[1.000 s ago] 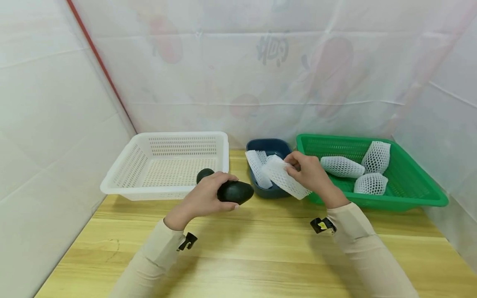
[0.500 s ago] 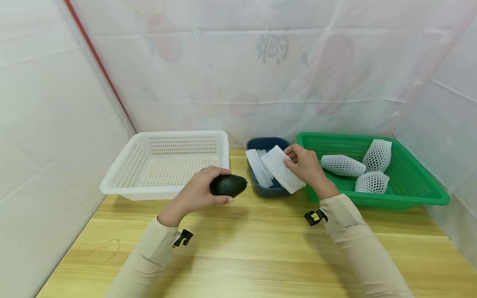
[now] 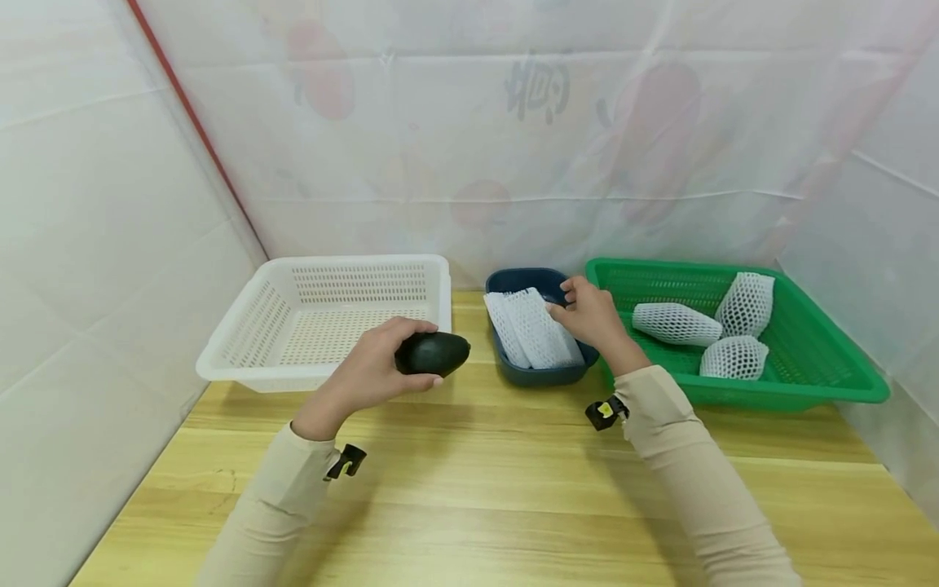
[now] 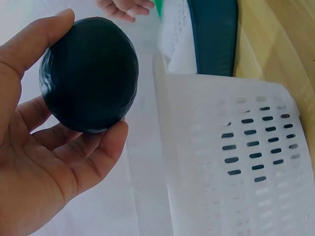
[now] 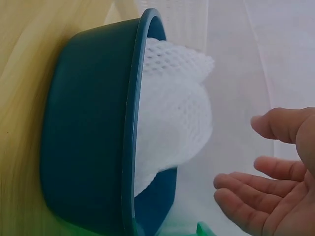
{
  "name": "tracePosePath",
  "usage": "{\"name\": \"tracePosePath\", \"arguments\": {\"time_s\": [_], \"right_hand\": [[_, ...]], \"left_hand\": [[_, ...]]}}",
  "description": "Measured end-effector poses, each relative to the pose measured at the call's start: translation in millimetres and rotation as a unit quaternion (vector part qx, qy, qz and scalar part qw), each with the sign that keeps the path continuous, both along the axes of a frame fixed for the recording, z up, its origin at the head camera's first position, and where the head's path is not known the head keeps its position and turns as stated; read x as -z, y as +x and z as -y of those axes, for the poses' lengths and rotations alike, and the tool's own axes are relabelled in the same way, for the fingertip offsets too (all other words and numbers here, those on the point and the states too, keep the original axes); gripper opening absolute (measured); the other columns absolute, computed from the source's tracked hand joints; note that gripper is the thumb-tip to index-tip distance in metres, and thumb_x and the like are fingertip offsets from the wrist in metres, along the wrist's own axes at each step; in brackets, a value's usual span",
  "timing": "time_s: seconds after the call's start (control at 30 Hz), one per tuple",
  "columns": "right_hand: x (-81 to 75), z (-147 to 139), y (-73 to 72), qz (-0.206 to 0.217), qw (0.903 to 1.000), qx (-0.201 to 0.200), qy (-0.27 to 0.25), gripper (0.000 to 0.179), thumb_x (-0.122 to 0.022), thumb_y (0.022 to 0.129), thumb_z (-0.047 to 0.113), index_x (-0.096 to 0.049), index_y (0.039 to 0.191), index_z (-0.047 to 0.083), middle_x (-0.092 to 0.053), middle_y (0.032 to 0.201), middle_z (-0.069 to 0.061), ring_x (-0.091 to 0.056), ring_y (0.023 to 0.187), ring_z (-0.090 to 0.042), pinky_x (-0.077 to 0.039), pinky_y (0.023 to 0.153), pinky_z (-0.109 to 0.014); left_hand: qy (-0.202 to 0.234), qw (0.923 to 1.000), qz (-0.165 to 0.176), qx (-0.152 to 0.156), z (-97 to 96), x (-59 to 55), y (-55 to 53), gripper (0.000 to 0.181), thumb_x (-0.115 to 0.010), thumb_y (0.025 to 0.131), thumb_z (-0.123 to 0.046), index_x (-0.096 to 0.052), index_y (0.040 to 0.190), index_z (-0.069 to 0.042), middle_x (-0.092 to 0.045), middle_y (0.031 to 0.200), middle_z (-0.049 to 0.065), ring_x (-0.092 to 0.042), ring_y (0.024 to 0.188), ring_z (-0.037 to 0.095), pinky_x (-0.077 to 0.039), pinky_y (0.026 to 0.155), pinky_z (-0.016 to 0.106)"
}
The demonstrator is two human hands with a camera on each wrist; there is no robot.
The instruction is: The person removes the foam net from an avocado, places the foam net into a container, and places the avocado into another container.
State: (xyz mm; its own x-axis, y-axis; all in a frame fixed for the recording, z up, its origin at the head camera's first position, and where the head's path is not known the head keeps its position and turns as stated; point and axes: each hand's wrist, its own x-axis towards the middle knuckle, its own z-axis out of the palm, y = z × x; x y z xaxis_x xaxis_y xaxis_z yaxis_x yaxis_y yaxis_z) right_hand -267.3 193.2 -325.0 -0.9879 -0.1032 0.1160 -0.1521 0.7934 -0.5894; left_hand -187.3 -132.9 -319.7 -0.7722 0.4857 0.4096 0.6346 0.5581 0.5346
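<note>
My left hand [image 3: 367, 367] grips a dark green avocado [image 3: 433, 354] between thumb and fingers, in front of the white basket's right corner. The left wrist view shows the same avocado [image 4: 91, 73] end-on, with the thumb above and fingertips beneath. Over the navy bin [image 3: 539, 377] hovers my right hand [image 3: 592, 316], its fingers relaxed. White foam net sleeves [image 3: 539, 330] lie in that bin. The right wrist view has the right hand [image 5: 275, 182] apart from the sleeves [image 5: 172, 113], holding nothing.
A white slotted basket [image 3: 253, 377] stands at the left. At the right, a green basket [image 3: 792, 399] holds several net-covered items [image 3: 675, 324]. Both flank the navy bin on the wooden table [image 3: 469, 489], close to the sheeted back wall [image 3: 352, 163].
My right hand has let go of a foam net sleeve, which now lies in the navy bin with the others. The left hand has shifted slightly left with the avocado.
</note>
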Motion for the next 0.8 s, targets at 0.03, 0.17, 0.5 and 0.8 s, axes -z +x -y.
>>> {"name": "tracePosePath", "arguments": {"time_s": [0.03,0.17,0.5,0.8], "right_hand": [[-0.1,-0.7,0.5,0.003,1.0000,-0.003,0.007,0.046,-0.060,0.091,0.027,-0.047,0.126,-0.001,-0.052,0.117,-0.022,-0.048,0.106,-0.036,-0.044,0.081,-0.048],[-0.1,-3.4,2.5,0.005,0.9994,-0.020,0.026,0.043,-0.060,0.090,0.024,-0.050,0.122,-0.002,-0.053,0.116,-0.023,-0.051,0.103,-0.035,-0.044,0.081,-0.048],[-11.6,1.6,15.7,0.033,0.9919,-0.048,0.112,0.056,-0.061,0.090,0.026,-0.041,0.136,0.001,-0.057,0.114,-0.023,-0.058,0.089,-0.033,-0.046,0.072,-0.047],[-25.7,19.8,31.9,0.050,0.9829,-0.087,0.154,0.062,-0.064,0.088,0.028,-0.040,0.137,-0.001,-0.055,0.122,-0.021,-0.053,0.104,-0.036,-0.045,0.081,-0.050]], "left_hand": [[0.000,1.0000,-0.001,0.001,0.8,-0.3,0.0,0.060,-0.084,0.068,-0.026,-0.058,0.120,-0.010,-0.057,0.117,0.005,-0.054,0.099,0.020,-0.046,0.079,0.039],[0.005,1.0000,0.002,0.000,3.4,-1.2,0.4,0.060,-0.084,0.068,-0.025,-0.058,0.119,-0.009,-0.058,0.116,0.004,-0.054,0.099,0.020,-0.046,0.078,0.038],[0.007,0.9998,-0.015,-0.014,11.4,1.0,-3.2,0.061,-0.084,0.069,-0.027,-0.059,0.122,-0.008,-0.058,0.114,0.005,-0.055,0.096,0.021,-0.047,0.075,0.038],[0.017,0.9988,-0.016,-0.043,20.9,4.1,-10.5,0.061,-0.081,0.071,-0.033,-0.059,0.123,-0.009,-0.059,0.113,0.006,-0.056,0.095,0.023,-0.047,0.075,0.040]]}}
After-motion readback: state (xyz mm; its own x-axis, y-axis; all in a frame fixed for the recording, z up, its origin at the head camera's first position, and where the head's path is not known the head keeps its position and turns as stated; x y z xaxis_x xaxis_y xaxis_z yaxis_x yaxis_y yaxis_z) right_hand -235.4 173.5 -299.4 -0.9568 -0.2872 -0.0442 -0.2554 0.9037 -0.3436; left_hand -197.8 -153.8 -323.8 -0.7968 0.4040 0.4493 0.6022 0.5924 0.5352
